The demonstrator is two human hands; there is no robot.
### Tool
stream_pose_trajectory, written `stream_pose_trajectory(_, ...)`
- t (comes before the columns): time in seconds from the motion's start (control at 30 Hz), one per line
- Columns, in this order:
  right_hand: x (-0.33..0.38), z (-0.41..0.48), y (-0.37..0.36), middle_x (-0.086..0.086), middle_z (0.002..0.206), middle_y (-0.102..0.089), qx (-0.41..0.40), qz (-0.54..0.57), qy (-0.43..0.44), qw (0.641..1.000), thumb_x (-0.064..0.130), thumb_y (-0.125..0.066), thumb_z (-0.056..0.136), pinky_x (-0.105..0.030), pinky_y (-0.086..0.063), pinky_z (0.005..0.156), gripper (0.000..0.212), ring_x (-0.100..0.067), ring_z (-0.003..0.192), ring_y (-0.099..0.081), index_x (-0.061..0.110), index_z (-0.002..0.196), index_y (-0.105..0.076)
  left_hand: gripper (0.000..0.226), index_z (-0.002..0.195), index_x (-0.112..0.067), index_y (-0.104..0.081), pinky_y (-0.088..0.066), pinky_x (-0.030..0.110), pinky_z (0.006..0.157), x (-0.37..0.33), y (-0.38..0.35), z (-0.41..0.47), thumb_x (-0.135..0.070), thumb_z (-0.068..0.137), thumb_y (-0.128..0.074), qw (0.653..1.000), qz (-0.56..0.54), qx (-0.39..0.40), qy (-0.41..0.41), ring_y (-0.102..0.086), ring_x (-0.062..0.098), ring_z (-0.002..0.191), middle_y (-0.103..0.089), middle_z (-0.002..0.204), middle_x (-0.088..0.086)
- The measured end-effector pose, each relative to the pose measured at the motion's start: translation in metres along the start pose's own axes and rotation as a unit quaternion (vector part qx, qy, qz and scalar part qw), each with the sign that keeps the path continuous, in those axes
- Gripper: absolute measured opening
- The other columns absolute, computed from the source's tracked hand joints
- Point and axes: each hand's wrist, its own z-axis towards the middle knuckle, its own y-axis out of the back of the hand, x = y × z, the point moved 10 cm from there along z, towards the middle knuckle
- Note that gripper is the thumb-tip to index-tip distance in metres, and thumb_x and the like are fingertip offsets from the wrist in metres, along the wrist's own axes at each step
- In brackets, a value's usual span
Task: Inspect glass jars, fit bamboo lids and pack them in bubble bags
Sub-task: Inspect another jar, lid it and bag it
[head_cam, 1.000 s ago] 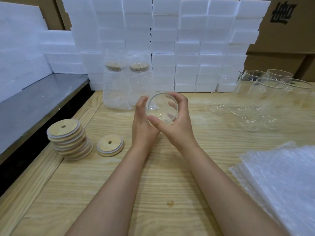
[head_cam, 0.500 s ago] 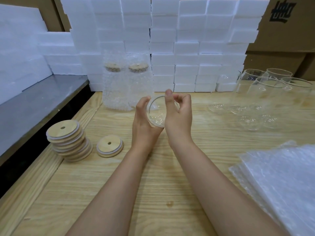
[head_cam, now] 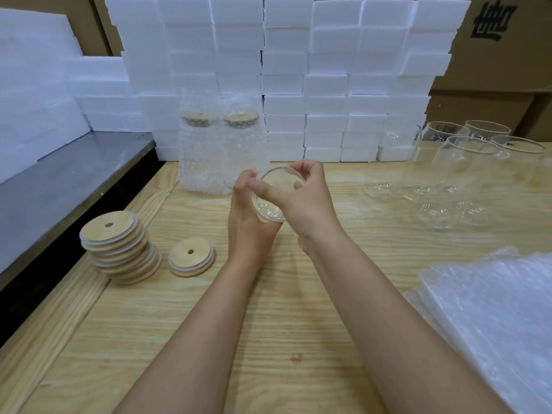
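Observation:
I hold a clear glass jar [head_cam: 277,186] above the middle of the wooden table [head_cam: 268,324], its open mouth tilted toward me. My left hand [head_cam: 249,222] grips the jar from the left and underneath. My right hand [head_cam: 304,198] curls round its right side, thumb across the rim and fingertips on the far edge. A stack of bamboo lids [head_cam: 119,246] stands at the left, with a single bamboo lid [head_cam: 191,259] beside it. Several bare glass jars [head_cam: 466,171] stand at the right. Bubble bags [head_cam: 493,318] lie in a pile at the near right.
Two lidded jars packed in bubble bags [head_cam: 221,144] stand behind my hands. White foam blocks [head_cam: 298,70] are stacked along the back, with cardboard boxes [head_cam: 501,55] behind them. A grey metal surface [head_cam: 59,180] runs along the left, past a dark gap.
The jar has turned in my hands and tipped its mouth more toward me. My right hand shifted its hold, its thumb now across the near rim.

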Motion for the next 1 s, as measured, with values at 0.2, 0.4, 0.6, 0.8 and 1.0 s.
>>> stream_pose_trajectory(0.2, 0.011, -0.002, -0.009, 0.012, 0.123, -0.039, 0.111, -0.129, 0.040, 0.985, 0.027, -0.090, 0.060, -0.020, -0.033, 0.086, 0.084, -0.005, 0.107, -0.039, 0.024, 0.122, -0.034, 0.080, 0.132, -0.018, -0.030, -0.034, 0.002, 0.068, 0.006, -0.002, 0.004, -0.012, 0.070, -0.079, 1.000, 0.012, 0.003, -0.003, -0.056, 0.022, 0.098, -0.048, 0.130, 0.002)
stream_pose_trajectory(0.4, 0.019, -0.003, -0.010, 0.011, 0.130, -0.049, 0.175, -0.170, 0.071, 0.967, 0.017, -0.090, 0.060, -0.033, -0.044, 0.102, 0.083, -0.008, 0.122, -0.047, 0.024, 0.127, -0.041, 0.087, 0.128, -0.034, -0.020, -0.042, 0.009, 0.073, 0.007, 0.000, 0.004, -0.034, 0.066, -0.082, 1.000, -0.011, -0.005, 0.019, -0.053, -0.003, 0.098, -0.048, 0.122, -0.020)
stream_pose_trajectory(0.6, 0.019, 0.000, -0.004, 0.015, 0.141, -0.049, 0.237, -0.108, 0.063, 0.963, 0.008, -0.082, 0.071, -0.024, -0.043, 0.102, 0.079, 0.001, 0.135, -0.037, 0.029, 0.139, -0.047, 0.092, 0.131, -0.031, -0.021, -0.038, 0.000, 0.076, 0.016, -0.001, 0.006, -0.027, 0.068, -0.088, 0.998, -0.056, -0.004, 0.029, -0.043, -0.028, 0.102, -0.046, 0.121, -0.023)
stream_pose_trajectory(0.8, 0.017, 0.003, 0.007, 0.013, 0.125, -0.062, 0.235, -0.057, 0.032, 0.970, 0.014, -0.066, 0.088, -0.022, -0.043, 0.103, 0.047, 0.003, 0.119, -0.054, 0.028, 0.131, -0.055, 0.093, 0.134, 0.000, -0.033, -0.032, -0.005, 0.071, 0.012, -0.007, 0.008, -0.012, 0.062, -0.089, 0.999, -0.021, 0.025, -0.010, -0.036, -0.035, 0.095, -0.024, 0.109, -0.063)
stream_pose_trajectory(1.0, 0.017, 0.007, 0.015, 0.011, 0.111, -0.069, 0.189, -0.015, 0.008, 0.982, 0.020, -0.064, 0.090, -0.025, -0.055, 0.088, 0.021, 0.003, 0.103, -0.063, 0.029, 0.109, -0.068, 0.091, 0.132, -0.016, -0.024, -0.035, 0.013, 0.067, 0.000, -0.004, 0.006, -0.010, 0.066, -0.086, 1.000, -0.013, 0.005, -0.018, -0.039, -0.030, 0.090, -0.039, 0.105, -0.049)
